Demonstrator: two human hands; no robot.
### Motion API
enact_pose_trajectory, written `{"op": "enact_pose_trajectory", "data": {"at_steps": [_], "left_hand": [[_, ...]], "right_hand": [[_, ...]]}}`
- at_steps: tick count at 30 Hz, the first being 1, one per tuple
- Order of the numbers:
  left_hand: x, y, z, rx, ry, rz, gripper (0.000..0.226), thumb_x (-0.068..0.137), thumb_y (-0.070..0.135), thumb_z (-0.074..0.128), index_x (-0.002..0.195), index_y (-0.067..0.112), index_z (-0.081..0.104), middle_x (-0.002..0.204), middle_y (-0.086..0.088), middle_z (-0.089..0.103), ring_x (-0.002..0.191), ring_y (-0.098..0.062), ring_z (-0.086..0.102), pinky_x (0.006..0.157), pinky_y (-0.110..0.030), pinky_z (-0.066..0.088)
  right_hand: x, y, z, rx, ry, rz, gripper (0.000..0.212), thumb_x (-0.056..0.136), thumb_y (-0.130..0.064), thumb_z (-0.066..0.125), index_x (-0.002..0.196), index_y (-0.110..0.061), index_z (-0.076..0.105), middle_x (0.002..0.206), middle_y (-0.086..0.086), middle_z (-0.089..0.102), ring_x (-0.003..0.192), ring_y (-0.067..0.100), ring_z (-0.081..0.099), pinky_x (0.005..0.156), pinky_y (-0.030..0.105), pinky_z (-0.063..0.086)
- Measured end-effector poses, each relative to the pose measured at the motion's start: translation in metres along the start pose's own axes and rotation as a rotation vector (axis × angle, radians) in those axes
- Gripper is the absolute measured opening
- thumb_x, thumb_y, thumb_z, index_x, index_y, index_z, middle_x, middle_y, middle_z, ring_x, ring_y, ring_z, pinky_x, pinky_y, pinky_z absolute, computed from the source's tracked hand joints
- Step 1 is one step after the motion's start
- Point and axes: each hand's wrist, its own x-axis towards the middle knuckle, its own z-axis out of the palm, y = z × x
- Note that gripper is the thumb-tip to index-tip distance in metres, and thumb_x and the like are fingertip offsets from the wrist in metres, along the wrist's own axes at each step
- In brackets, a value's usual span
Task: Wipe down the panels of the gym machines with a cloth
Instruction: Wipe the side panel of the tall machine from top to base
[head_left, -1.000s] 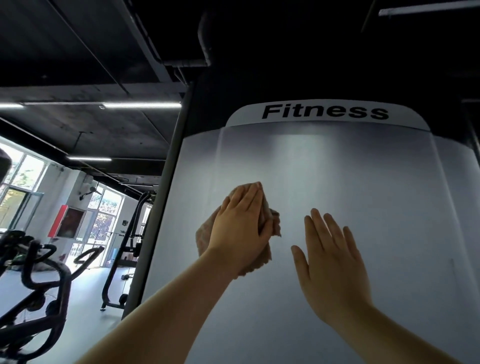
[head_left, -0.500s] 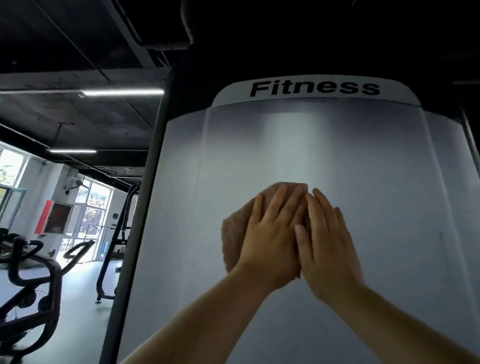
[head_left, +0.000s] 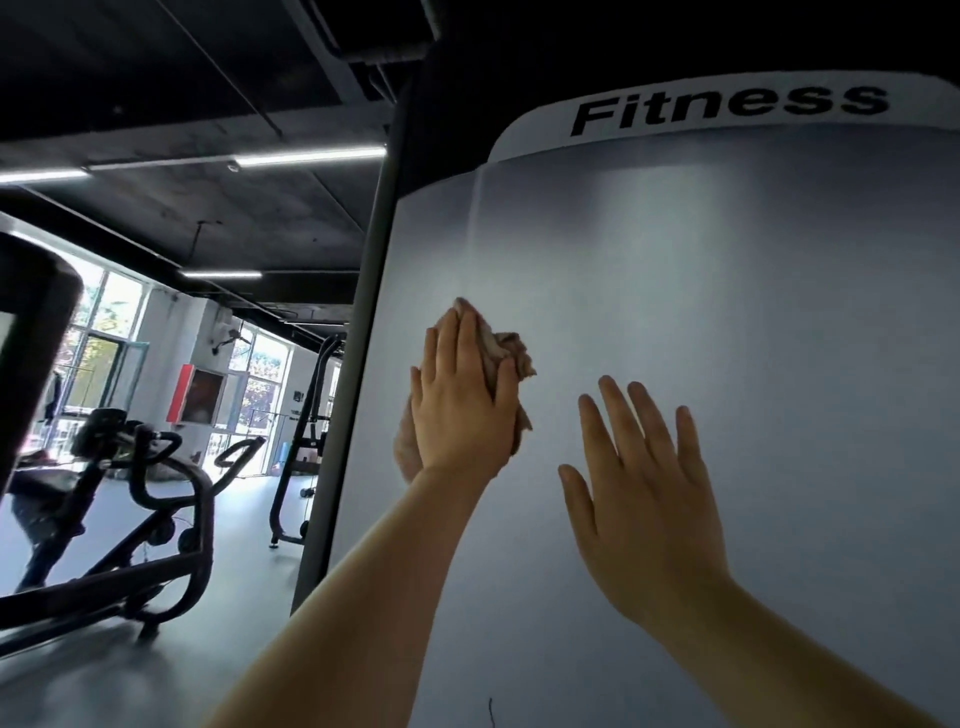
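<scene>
A tall pale grey machine panel (head_left: 727, 312) with a "Fitness" label at its top fills the right of the view. My left hand (head_left: 462, 410) lies flat with straight fingers on a crumpled tan cloth (head_left: 506, 351) and presses it against the panel near its left edge. The cloth sticks out above and below the hand. My right hand (head_left: 644, 488) rests flat on the bare panel to the right of the cloth, fingers spread, holding nothing.
A grey upright post (head_left: 353, 395) runs along the panel's left edge. To the left stand a black exercise bike (head_left: 140, 514) and a black rack (head_left: 306, 441) on a grey floor, with windows behind. A dark screen edge (head_left: 31, 332) is at the far left.
My left hand has slid the cloth to the left, away from my right hand, which it was touching half a second ago. The view has swung left.
</scene>
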Motion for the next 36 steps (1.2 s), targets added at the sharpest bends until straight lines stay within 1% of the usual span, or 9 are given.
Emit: {"op": "enact_pose_trajectory", "data": {"at_steps": [2,5,9,14,18,25,28,32,36], "left_hand": [[-0.03,-0.005,-0.001,-0.003,0.006,-0.027,0.071,0.085,0.054,0.011,0.149,0.025,-0.003,0.157,0.01,0.001,0.144,-0.009,-0.006,0.119,-0.035,0.0],[-0.07,-0.008,-0.002,0.106,-0.045,0.141,0.066,0.087,0.051,0.007,0.145,0.024,-0.007,0.154,0.011,-0.011,0.143,-0.01,-0.015,0.116,-0.034,-0.008],[-0.043,-0.018,-0.003,0.158,-0.058,0.329,0.065,0.09,0.049,0.015,0.145,0.022,-0.002,0.154,0.008,-0.003,0.144,-0.016,-0.006,0.116,-0.036,-0.002],[0.025,-0.029,-0.005,0.018,-0.066,0.094,0.07,0.086,0.053,0.015,0.149,0.026,0.001,0.158,0.009,0.002,0.144,-0.009,-0.007,0.114,-0.03,-0.009],[0.038,-0.047,-0.006,-0.065,-0.019,0.014,0.06,0.096,0.048,0.024,0.149,0.028,0.006,0.157,0.01,0.005,0.144,-0.009,-0.003,0.119,-0.038,0.001],[0.001,-0.084,-0.008,-0.111,0.044,-0.227,0.059,0.097,0.04,0.032,0.149,0.02,0.013,0.156,0.002,0.014,0.143,-0.017,0.015,0.117,-0.04,0.016],[-0.035,-0.101,-0.01,-0.104,0.028,-0.291,0.059,0.097,0.039,0.031,0.149,0.018,0.013,0.157,0.001,0.013,0.143,-0.016,0.015,0.117,-0.037,0.016],[-0.079,-0.098,-0.01,-0.062,-0.023,-0.296,0.078,0.083,0.058,0.014,0.15,0.017,0.009,0.157,0.003,0.008,0.144,-0.012,0.005,0.118,-0.03,0.005],[-0.053,-0.095,-0.007,-0.026,-0.002,-0.302,0.073,0.085,0.047,0.02,0.149,0.014,0.011,0.157,-0.001,0.009,0.145,-0.016,0.005,0.118,-0.033,0.004]], "right_hand": [[-0.004,0.002,-0.002,-0.004,-0.011,-0.005,0.068,0.098,-0.04,0.007,0.128,-0.002,0.054,0.137,0.019,0.049,0.127,0.037,0.046,0.107,0.05,0.019],[-0.006,-0.002,-0.004,-0.023,-0.009,-0.026,0.067,0.098,-0.039,0.008,0.126,-0.001,0.056,0.135,0.019,0.051,0.125,0.04,0.047,0.109,0.052,0.026],[-0.002,-0.015,0.0,-0.027,-0.022,-0.048,0.071,0.098,-0.041,0.005,0.126,-0.002,0.057,0.134,0.019,0.053,0.123,0.046,0.046,0.102,0.055,0.028],[-0.001,-0.024,0.012,-0.044,-0.006,-0.026,0.072,0.096,-0.046,0.006,0.131,-0.002,0.051,0.137,0.022,0.048,0.123,0.052,0.042,0.099,0.06,0.029],[-0.002,-0.023,0.018,-0.074,0.038,-0.062,0.066,0.093,-0.044,0.017,0.135,-0.002,0.045,0.141,0.021,0.043,0.127,0.052,0.036,0.104,0.058,0.026],[-0.005,-0.02,0.019,-0.057,0.073,-0.106,0.065,0.092,-0.042,0.021,0.141,-0.001,0.035,0.146,0.021,0.035,0.132,0.05,0.024,0.108,0.054,0.018],[-0.006,-0.02,0.02,-0.045,0.075,-0.11,0.065,0.092,-0.04,0.023,0.141,0.001,0.035,0.147,0.022,0.034,0.132,0.051,0.021,0.108,0.053,0.015],[-0.007,-0.022,0.02,-0.042,0.06,-0.106,0.065,0.092,-0.039,0.024,0.142,0.001,0.033,0.148,0.023,0.032,0.133,0.052,0.021,0.109,0.053,0.013],[-0.008,-0.023,0.021,-0.03,0.083,-0.1,0.064,0.092,-0.038,0.025,0.142,0.002,0.034,0.148,0.023,0.032,0.133,0.052,0.022,0.109,0.053,0.014]]}}
